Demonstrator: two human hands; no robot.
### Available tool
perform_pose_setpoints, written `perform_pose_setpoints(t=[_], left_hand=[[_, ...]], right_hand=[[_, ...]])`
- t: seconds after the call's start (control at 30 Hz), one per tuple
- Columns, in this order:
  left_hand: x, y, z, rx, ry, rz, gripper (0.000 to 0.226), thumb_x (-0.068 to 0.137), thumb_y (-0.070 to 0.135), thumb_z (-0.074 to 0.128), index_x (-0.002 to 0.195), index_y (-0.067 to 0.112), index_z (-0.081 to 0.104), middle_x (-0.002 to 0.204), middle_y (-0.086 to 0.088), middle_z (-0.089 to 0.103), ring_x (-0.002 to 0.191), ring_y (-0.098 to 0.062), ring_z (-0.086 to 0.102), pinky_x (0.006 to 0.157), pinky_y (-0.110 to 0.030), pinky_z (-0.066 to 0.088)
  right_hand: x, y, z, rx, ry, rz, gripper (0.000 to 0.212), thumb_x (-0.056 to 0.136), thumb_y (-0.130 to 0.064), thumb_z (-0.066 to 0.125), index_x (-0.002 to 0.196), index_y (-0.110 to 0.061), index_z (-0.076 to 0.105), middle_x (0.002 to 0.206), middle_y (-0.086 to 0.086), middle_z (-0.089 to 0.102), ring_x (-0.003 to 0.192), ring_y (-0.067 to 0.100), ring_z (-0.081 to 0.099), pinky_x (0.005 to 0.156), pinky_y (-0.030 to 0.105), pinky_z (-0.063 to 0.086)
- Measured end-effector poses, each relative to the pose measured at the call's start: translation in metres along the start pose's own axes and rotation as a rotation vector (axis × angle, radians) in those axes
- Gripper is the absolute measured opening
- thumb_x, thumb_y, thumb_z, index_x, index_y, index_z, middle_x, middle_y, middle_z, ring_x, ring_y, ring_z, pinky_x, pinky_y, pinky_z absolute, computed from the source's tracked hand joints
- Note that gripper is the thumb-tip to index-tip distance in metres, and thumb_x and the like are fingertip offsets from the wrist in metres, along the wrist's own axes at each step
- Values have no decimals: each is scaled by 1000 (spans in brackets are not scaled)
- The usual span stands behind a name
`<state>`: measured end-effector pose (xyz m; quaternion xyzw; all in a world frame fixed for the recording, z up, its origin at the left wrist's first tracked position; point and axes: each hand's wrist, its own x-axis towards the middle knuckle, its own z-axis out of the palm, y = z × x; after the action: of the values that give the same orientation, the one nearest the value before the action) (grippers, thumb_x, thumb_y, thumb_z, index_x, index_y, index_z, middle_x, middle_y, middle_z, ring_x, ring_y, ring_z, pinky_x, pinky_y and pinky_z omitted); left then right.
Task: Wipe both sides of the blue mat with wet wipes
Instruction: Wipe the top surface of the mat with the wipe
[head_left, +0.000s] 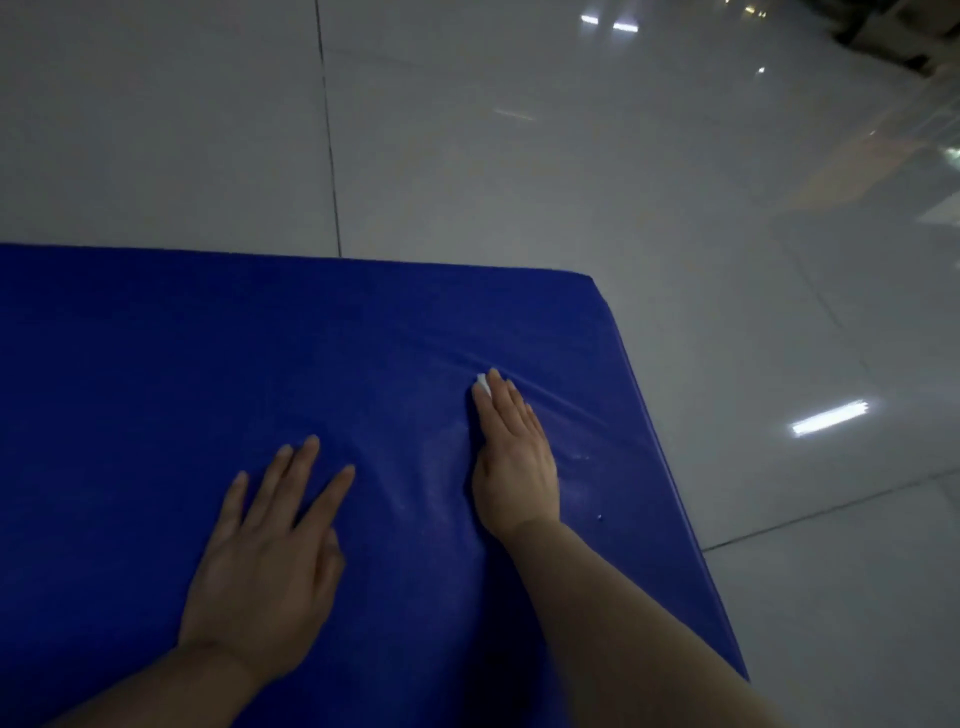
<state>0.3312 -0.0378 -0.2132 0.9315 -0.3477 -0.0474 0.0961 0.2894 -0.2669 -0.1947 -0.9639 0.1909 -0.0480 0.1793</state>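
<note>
A blue mat (260, 338) filling the lower left of the frame is pinned by a flat left hand (265, 551) while a white wet wipe (483, 385) is pressed under the straight-fingered right hand (511, 457), where wrinkles could bunch and be missed.

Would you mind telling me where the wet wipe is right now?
In the head view, the wet wipe lies under the right hand's flat fingers, pressed on the blue mat near its far right corner; only a white edge shows.
</note>
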Motion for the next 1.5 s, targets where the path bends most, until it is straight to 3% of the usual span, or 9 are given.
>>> perform_pose_setpoints(t=[0.17,0.33,0.53,0.73,0.93,1.13,1.3,1.37,1.5], left_hand=[[1,3,-4,-27,4,-21,55,90,31,29,140,17,48,154,-12,31,141,-23,25,116,-40,5],[3,2,-2,-30,-3,-18,55,91,31,28,139,16,49,154,-13,30,142,-25,24,117,-41,3],[3,3,-3,-34,2,-13,55,92,32,28,140,17,48,155,-12,29,142,-23,24,116,-40,4],[4,3,-1,-47,4,-13,54,92,32,27,139,17,49,154,-13,31,141,-25,25,116,-38,1],[2,3,-4,-61,12,-22,54,93,32,26,139,16,50,153,-13,32,141,-26,28,116,-40,5],[3,3,0,-65,27,-23,55,93,33,24,139,16,49,154,-13,32,142,-27,28,115,-42,8],[2,2,-1,-71,19,-31,59,93,37,19,142,19,46,156,-11,28,144,-25,25,116,-42,7],[2,2,-1,-83,22,-30,60,92,38,17,143,20,44,157,-9,26,145,-24,22,117,-41,6],[2,2,0,-100,27,-21,62,92,38,16,144,19,43,157,-10,25,145,-24,21,118,-44,9]], right_hand=[[-32,61,-27,-85,-23,-25,79,78,17,42,148,-16,26,153,-6,17,145,16,9,117,29,3],[-68,103,-49,-22,168,616,82,79,20,38,149,-18,22,157,-1,16,146,15,6,116,26,6],[-104,27,-5,7,-24,-153,74,78,12,32,146,-16,33,152,1,33,143,14,21,118,34,17],[-108,100,-41,-62,204,496,86,76,24,37,146,-24,22,155,-2,21,141,8,9,117,44,21],[-134,38,-7,-63,-19,-97,70,81,4,26,147,-19,31,154,-2,30,144,13,20,118,33,14],[-138,95,-42,-53,208,546,85,77,23,38,144,-28,21,155,-3,24,144,12,15,117,42,22],[-164,-3,3,-15,-97,-114,75,84,5,41,150,-27,21,157,-8,19,144,3,10,118,26,6],[-166,8,-6,-44,-104,-206,70,83,-5,33,149,-25,23,156,-4,23,144,7,13,118,30,10],[-159,84,-45,-58,182,406,76,82,14,34,143,-28,20,151,-7,22,144,17,18,116,33,17]])
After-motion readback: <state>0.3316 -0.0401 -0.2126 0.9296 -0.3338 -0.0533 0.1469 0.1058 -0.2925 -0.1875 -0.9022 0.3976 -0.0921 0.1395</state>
